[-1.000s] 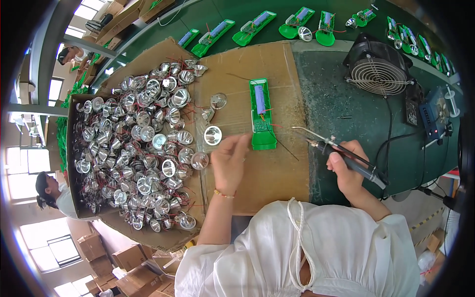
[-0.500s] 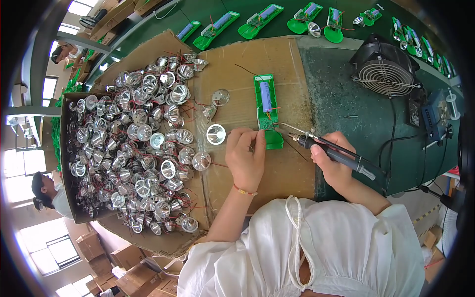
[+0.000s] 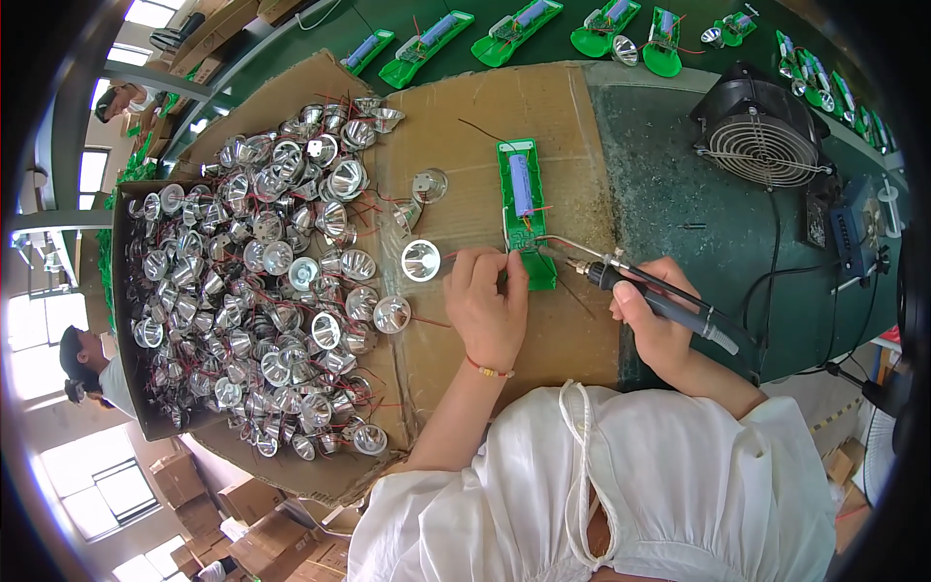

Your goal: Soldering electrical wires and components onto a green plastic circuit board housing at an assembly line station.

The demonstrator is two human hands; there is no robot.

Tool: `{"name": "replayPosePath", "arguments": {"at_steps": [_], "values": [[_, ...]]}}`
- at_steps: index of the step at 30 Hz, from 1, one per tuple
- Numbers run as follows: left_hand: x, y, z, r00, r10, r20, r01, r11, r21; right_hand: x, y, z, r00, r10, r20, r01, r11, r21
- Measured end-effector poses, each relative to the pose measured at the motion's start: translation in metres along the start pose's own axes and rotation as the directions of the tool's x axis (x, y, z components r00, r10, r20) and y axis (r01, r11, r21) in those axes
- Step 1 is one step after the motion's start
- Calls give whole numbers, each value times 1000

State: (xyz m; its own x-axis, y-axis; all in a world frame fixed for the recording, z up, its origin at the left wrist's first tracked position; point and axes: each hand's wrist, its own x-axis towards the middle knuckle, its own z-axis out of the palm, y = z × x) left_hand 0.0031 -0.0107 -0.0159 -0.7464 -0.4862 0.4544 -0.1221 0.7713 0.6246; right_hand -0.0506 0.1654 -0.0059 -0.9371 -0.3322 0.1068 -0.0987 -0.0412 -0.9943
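My right hand (image 3: 661, 325) grips a soldering iron (image 3: 669, 308) with a thin solder-feed tube, its tip resting at the circuit board (image 3: 525, 240) in an open green plastic housing (image 3: 539, 274). A purple battery cell (image 3: 522, 184) lies in the housing's upper part, with red and black wires sticking out. On the housing's left edge, my left hand (image 3: 488, 303) is pinched closed at the board. A thin wire appears to run into those fingers from a shiny reflector cup (image 3: 421, 260) lying just left; the pinched end is hidden.
A box and cardboard sheet (image 3: 407, 373) hold a heap of reflector cups (image 3: 276, 257) with red wires. More green housings (image 3: 427, 48) line the far edge. A black fan (image 3: 761, 136) and a blue soldering station (image 3: 855, 228) stand at right. Cables (image 3: 773, 272) trail beside the iron.
The view has shifted slightly. Both hands stay at the board, the iron's tip still against it; the left fingers have barely moved.
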Motion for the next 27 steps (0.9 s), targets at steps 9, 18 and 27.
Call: {"name": "replayPosePath", "arguments": {"at_steps": [9,18,27], "values": [[0,-2,-1,1000,-7,10,7,1000,-2,1,-3,-5,1000,15,25,-16,1000,27],[2,-2,-5,995,-75,59,78,996,-45,2,-4,-4,998,59,19,-60,996,65],[24,-2,-33,869,-192,456,294,942,-162,10,-8,2,985,173,20,-174,975,136]]}}
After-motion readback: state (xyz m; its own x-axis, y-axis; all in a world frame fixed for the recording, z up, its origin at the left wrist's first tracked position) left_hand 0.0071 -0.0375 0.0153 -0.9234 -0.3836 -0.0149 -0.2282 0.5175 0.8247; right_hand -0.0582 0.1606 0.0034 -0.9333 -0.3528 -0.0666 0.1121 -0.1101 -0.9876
